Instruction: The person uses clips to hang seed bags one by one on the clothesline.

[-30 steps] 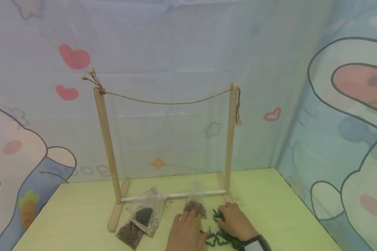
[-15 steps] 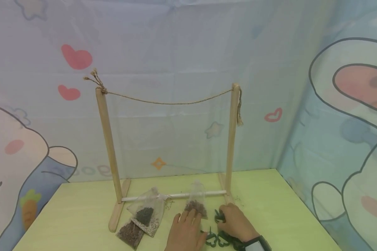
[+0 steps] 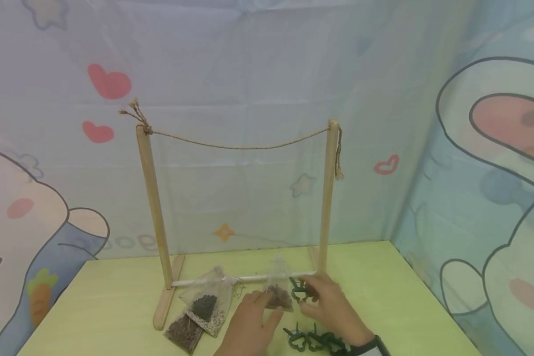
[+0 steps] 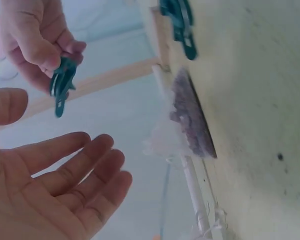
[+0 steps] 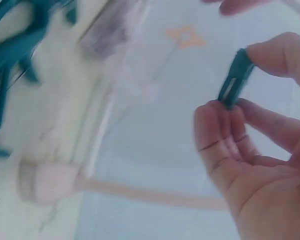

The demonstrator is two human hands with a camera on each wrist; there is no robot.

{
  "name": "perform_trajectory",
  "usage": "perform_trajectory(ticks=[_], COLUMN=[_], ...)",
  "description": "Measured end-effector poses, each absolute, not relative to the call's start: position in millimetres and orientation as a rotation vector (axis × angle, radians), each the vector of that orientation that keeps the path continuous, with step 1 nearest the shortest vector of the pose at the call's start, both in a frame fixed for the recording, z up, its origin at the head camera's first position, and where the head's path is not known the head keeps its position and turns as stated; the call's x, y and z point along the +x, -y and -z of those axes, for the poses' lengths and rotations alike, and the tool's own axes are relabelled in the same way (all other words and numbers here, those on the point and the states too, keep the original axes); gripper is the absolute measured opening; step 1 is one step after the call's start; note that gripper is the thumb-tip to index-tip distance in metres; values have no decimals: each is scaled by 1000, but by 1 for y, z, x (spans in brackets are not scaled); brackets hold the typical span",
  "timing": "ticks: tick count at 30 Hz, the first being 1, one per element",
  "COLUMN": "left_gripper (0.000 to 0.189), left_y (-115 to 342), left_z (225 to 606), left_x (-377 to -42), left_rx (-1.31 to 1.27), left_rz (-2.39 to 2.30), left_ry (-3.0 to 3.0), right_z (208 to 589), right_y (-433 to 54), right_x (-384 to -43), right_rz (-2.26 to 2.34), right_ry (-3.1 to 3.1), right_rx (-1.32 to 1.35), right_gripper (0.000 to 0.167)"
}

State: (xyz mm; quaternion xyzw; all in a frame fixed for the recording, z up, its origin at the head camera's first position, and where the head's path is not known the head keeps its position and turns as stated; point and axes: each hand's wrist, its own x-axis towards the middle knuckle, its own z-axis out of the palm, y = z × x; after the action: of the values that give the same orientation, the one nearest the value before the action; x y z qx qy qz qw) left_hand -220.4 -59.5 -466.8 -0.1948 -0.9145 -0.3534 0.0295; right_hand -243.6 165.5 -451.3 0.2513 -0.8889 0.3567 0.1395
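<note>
My right hand [image 3: 334, 309] pinches a dark green spring clip [image 3: 299, 291] between thumb and fingers, held up off the table. The right wrist view shows the clip [image 5: 235, 80] between thumb tip and fingertips. My left hand [image 3: 248, 324] is raised with its fingers loosely extended and nothing in them; in the left wrist view its palm [image 4: 55, 195] lies below the clip. A small sheer drawstring pouch [image 3: 278, 297] with brownish contents lies between and behind the hands. Several more green clips [image 3: 297, 341] lie near the table's front, partly under my right wrist.
A wooden frame [image 3: 153, 202] stands behind, with a twine rope [image 3: 240, 148] sagging between its posts and a white bar [image 3: 253, 278] low down. More filled pouches [image 3: 184, 332] overlap at the left on the yellow-green table [image 3: 93, 301]. A printed cloth [image 3: 244, 74] hangs behind.
My right hand has lifted a green clip from the table and brought it left, towards the left hand. My left hand has come off the pouch and turned, its thumb spreading away.
</note>
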Motion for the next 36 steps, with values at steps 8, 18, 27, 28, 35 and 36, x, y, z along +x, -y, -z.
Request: perform_trajectory(ticks=[8, 18, 27, 28, 35, 36], left_gripper=[46, 35, 37, 38, 43, 42], left_y=[69, 69, 66, 65, 57, 56], left_z=[455, 455, 456, 455, 454, 454], left_x=[-219, -222, -219, -217, -215, -215], left_rx=[-702, -783, -759, -756, -757, -759], left_rz=[1699, 1828, 1616, 1566, 1361, 1348], left_ry=[2594, 2503, 2446, 2437, 2434, 2438], right_z=[446, 451, 447, 446, 444, 443], right_y=[-142, -132, -141, -143, -154, -155], right_x=[-231, -229, -231, -231, -234, -234], right_rz=[-1083, -1260, -1312, -1349, -1510, -1511], right_ry=[2183, 2206, 2195, 2197, 2219, 2222], right_rx=[1072, 1116, 1037, 1031, 1081, 1085], right_gripper=[60, 60, 46, 45, 42, 41])
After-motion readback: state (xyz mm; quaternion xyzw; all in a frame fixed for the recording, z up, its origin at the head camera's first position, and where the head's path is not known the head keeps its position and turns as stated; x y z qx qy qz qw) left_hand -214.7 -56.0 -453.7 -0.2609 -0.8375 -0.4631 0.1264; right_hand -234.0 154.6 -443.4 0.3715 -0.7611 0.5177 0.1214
